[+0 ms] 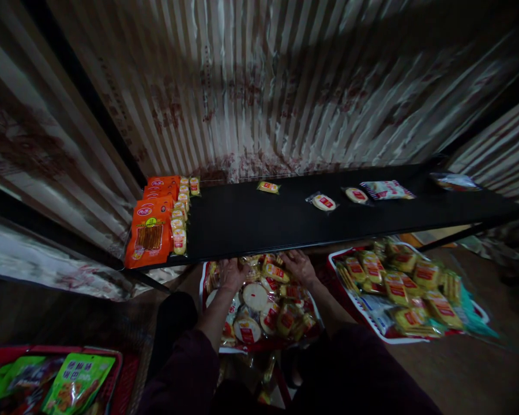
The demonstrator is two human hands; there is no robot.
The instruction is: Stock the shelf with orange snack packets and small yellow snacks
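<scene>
A basket (317,323) with a white rim, full of wrapped round and oval snacks, stands below the front edge of the black shelf (242,222). My left hand (232,274) reaches into its back left part, over the packets, with fingertips near the shelf edge. At the back right of the same basket, my right hand (299,267) lies against the packets, its fingers spread. The left fingers are partly in shadow, and I cannot make out anything held in them. A yellow wrapped snack (276,272) lies between the hands.
Orange packets (150,230) and a column of small yellow packets (179,222) stand at the shelf's left end. Farther right lie a few loose snacks (324,202) and a white bag (387,189). Baskets stand at the right (334,262) and lower left (60,349).
</scene>
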